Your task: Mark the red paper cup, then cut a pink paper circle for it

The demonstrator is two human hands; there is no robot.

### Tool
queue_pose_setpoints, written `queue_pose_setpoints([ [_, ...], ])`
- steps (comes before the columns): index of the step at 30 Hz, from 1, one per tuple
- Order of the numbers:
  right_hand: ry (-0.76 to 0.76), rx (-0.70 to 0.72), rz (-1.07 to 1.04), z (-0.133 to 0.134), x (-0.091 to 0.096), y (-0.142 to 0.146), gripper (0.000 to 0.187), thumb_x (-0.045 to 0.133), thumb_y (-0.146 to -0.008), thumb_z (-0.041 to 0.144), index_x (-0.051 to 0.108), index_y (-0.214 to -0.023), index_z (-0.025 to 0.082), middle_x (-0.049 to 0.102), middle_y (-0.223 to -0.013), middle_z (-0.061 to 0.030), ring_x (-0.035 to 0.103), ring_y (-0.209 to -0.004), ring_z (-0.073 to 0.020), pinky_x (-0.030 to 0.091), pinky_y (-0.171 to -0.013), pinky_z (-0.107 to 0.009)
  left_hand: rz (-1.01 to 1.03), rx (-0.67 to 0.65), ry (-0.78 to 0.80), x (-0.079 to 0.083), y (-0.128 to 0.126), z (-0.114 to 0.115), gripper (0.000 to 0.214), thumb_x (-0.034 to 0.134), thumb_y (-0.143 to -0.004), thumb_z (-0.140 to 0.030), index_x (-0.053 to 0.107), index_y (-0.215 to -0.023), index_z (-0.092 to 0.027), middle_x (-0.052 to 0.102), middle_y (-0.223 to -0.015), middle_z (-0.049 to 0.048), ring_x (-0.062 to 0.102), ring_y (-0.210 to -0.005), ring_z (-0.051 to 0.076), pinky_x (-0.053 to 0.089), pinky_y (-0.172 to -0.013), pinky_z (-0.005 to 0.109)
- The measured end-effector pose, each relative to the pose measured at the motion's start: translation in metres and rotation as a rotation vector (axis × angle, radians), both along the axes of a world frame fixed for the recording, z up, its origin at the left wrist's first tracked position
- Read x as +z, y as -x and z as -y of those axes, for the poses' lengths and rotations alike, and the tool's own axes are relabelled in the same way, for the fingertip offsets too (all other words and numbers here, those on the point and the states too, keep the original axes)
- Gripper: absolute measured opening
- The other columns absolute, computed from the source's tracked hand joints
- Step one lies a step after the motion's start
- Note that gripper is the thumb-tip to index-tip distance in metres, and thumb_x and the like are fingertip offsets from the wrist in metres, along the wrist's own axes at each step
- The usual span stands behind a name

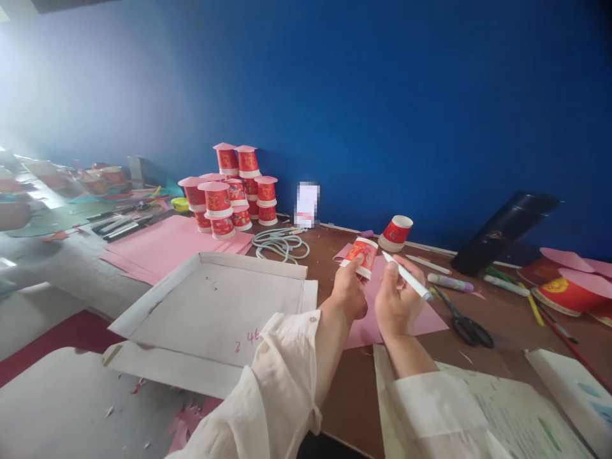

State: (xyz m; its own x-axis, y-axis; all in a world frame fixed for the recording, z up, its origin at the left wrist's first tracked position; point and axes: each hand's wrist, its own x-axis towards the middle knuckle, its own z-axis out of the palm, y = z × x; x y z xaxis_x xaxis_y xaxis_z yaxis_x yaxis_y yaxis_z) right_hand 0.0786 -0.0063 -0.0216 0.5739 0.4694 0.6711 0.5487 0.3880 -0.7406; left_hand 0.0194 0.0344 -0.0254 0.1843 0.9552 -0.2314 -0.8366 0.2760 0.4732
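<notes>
My left hand (350, 290) is closed around a red paper cup (364, 252), which is tilted with its white rim downward, just above the pink paper (421, 315). In my right hand (398, 296) is a white marker pen (408, 277), its tip pointing up and left beside the cup. Whether the tip touches anything cannot be made out. Behind both hands another red paper cup (396, 234) stands on the brown table (335, 376). Scissors with black handles (471, 330) lie right of my right hand.
Stacked red cups with pink paper tops (218, 203) stand left near the blue wall. A shallow cardboard tray (191, 312), pink sheets (162, 245) and a coiled cord (282, 244) lie left. To the right are a black cylinder (504, 233), a purple-ended marker (449, 282) and more cups (568, 293).
</notes>
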Motion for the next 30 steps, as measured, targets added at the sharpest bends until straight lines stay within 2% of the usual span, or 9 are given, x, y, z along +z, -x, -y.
queue_pose_setpoints([
  [2, -0.023, 0.031, 0.036, 0.002, -0.004, 0.0, 0.032, 0.058, -0.094, 0.042, 0.064, -0.11, 0.016, 0.069, -0.108, -0.0145, 0.069, -0.095, -0.0242, 0.057, -0.078, -0.039, -0.001, 0.026, 0.006, 0.001, 0.002, -0.001, 0.02, 0.076, -0.074, -0.024, 0.068, -0.091, -0.016, 0.071, -0.099, 0.0096, 0.068, -0.1, 0.021, 0.049, -0.096, 0.031],
  [6, -0.024, 0.092, 0.077, 0.007, -0.002, -0.003, 0.027, 0.059, -0.093, 0.04, 0.065, -0.106, 0.017, 0.07, -0.103, -0.0119, 0.069, -0.095, -0.0235, 0.057, -0.081, -0.04, 0.009, -0.047, 0.001, 0.007, 0.0, 0.002, 0.02, 0.073, -0.077, -0.024, 0.07, -0.093, -0.014, 0.072, -0.094, 0.0095, 0.068, -0.099, 0.022, 0.049, -0.098, 0.033],
  [13, 0.008, -0.005, 0.137, 0.008, 0.003, -0.016, 0.029, 0.058, -0.094, 0.04, 0.069, -0.104, 0.015, 0.074, -0.102, -0.0142, 0.071, -0.094, -0.0245, 0.058, -0.08, -0.04, 0.001, -0.05, -0.044, 0.009, -0.005, 0.009, 0.018, 0.072, -0.076, -0.019, 0.072, -0.092, -0.012, 0.075, -0.093, 0.0095, 0.07, -0.098, 0.022, 0.049, -0.1, 0.033],
  [18, -0.003, 0.029, 0.204, 0.007, 0.004, -0.017, 0.028, 0.058, -0.094, 0.039, 0.07, -0.104, 0.016, 0.075, -0.1, -0.0129, 0.071, -0.094, -0.0248, 0.058, -0.081, -0.041, 0.007, -0.113, -0.104, 0.006, -0.005, 0.01, 0.025, 0.076, -0.072, -0.021, 0.072, -0.096, -0.013, 0.075, -0.094, 0.0088, 0.069, -0.104, 0.023, 0.048, -0.101, 0.034],
  [22, 0.009, 0.026, 0.207, 0.006, 0.004, -0.018, 0.028, 0.057, -0.094, 0.039, 0.07, -0.105, 0.017, 0.075, -0.101, -0.0125, 0.072, -0.094, -0.0246, 0.058, -0.082, -0.042, -0.009, -0.096, -0.104, 0.005, -0.006, 0.01, 0.026, 0.076, -0.072, -0.023, 0.072, -0.095, -0.013, 0.074, -0.093, 0.0087, 0.069, -0.103, 0.024, 0.047, -0.101, 0.035],
  [30, 0.013, -0.001, 0.252, 0.006, 0.004, -0.02, 0.027, 0.056, -0.095, 0.037, 0.071, -0.104, 0.016, 0.075, -0.102, -0.0135, 0.071, -0.097, -0.0253, 0.057, -0.085, -0.042, -0.023, -0.107, -0.099, -0.001, -0.01, 0.007, 0.031, 0.081, -0.066, -0.026, 0.071, -0.093, -0.014, 0.072, -0.089, 0.0066, 0.069, -0.093, 0.021, 0.049, -0.094, 0.034],
])
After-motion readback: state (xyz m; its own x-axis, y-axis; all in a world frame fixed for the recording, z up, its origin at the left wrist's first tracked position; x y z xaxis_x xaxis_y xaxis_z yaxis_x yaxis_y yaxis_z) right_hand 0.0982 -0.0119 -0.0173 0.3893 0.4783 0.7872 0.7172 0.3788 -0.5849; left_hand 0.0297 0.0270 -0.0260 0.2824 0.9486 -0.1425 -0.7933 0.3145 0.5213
